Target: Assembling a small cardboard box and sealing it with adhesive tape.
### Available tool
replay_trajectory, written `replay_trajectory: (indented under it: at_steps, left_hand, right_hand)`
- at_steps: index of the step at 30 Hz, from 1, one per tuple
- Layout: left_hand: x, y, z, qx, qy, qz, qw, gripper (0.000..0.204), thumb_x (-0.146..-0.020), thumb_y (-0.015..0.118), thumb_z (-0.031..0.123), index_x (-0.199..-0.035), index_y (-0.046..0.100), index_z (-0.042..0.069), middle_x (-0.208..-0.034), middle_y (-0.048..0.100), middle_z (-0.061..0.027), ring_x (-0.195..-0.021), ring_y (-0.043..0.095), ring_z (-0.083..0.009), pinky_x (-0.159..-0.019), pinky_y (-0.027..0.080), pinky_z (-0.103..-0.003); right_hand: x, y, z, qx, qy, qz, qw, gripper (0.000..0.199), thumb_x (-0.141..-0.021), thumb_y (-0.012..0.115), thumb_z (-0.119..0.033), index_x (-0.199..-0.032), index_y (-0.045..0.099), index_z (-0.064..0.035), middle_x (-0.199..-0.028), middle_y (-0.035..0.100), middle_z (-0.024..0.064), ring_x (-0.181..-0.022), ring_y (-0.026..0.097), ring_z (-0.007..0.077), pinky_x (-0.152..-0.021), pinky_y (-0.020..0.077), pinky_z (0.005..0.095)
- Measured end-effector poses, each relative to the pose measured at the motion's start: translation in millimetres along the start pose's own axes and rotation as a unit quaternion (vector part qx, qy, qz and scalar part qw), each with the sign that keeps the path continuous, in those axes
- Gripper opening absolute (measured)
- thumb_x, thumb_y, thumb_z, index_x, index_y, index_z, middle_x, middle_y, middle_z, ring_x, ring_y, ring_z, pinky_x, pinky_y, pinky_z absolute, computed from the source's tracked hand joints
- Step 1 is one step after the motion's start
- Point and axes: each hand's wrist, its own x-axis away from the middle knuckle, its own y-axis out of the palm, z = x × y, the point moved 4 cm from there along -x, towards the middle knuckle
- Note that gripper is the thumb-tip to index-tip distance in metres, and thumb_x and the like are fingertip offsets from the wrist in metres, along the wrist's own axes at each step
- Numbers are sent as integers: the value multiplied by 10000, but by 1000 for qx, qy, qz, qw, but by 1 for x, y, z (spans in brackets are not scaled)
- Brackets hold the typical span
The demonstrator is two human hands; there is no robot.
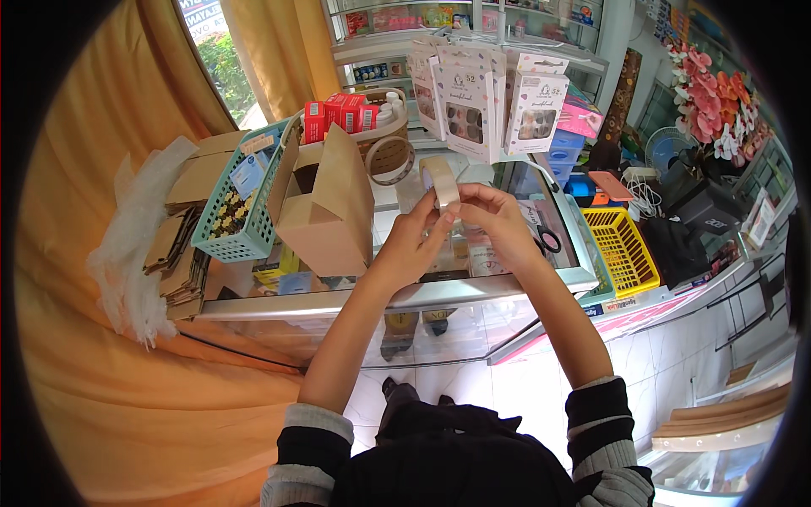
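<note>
Head view. A pale, translucent roll of adhesive tape (440,183) is being held upright above the glass-topped display counter (507,283), between both hands. The left hand (411,245) is being kept curled under the roll, its thumb and fingers closed on the roll's lower edge. The right hand (494,215) is being held just beside it, fingertips pinched narrowly at the roll's rim, as if the loose end of the tape is being picked at.

Progress, as a judgement: no strip is being seen drawn off the roll, so the work is being judged as at its start. The end is apparently being sought, and pulling, cutting and sticking are all left. A brown folded paper carton (331,211) is standing on the counter just left of the hands; whether it is being sealed cannot be told. Black-handled scissors (545,239) are lying on the glass near the right hand, untouched.

Hidden or unclear: the tape's free end is too small to be made out. The right fingertips are partly covered by the roll. The goods under the glass are being blurred by reflections. A teal plastic lattice basket (241,228) is partly masked by the carton.
</note>
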Motion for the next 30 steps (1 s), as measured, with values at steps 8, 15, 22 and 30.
replay_trajectory:
  at_steps: [8, 15, 22, 30]
  left_hand:
    - [3, -4, -1, 51, -23, 3, 998, 451, -938, 440, 151, -1365, 330, 62, -1006, 624, -171, -944, 608, -236, -841, 443, -315]
    - [1, -3, -6, 21, 68, 38, 997, 467, -940, 413, 108, -1393, 301, 81, -966, 627, -122, -816, 581, -163, -758, 448, -281]
    - [-1, -8, -17, 156, -20, 36, 987, 443, -957, 463, 174, -1374, 356, 69, -928, 609, 1, -661, 468, -28, -542, 383, -171]
    - [-3, -9, -7, 229, -23, 49, 972, 441, -968, 457, 193, -1359, 358, 13, -1087, 606, -42, -955, 554, -85, -816, 475, -247]
  right_hand:
    - [-2, -7, 12, -20, 24, -2, 1000, 291, -785, 665, -59, -1069, 626, -8, -884, 615, 3, -781, 526, 52, -685, 397, 183]
    - [-4, -4, 12, -24, 3, -4, 1000, 318, -794, 660, -48, -1104, 612, 6, -877, 614, 11, -780, 522, 53, -686, 406, 193]
    - [0, -1, 4, 90, -42, 12, 995, 348, -796, 674, -84, -1128, 612, -2, -939, 528, -21, -837, 517, 59, -656, 423, 192]
    - [0, 0, 5, 122, -25, 7, 992, 378, -793, 680, -105, -1154, 610, -17, -966, 509, -18, -859, 515, 68, -683, 426, 192]
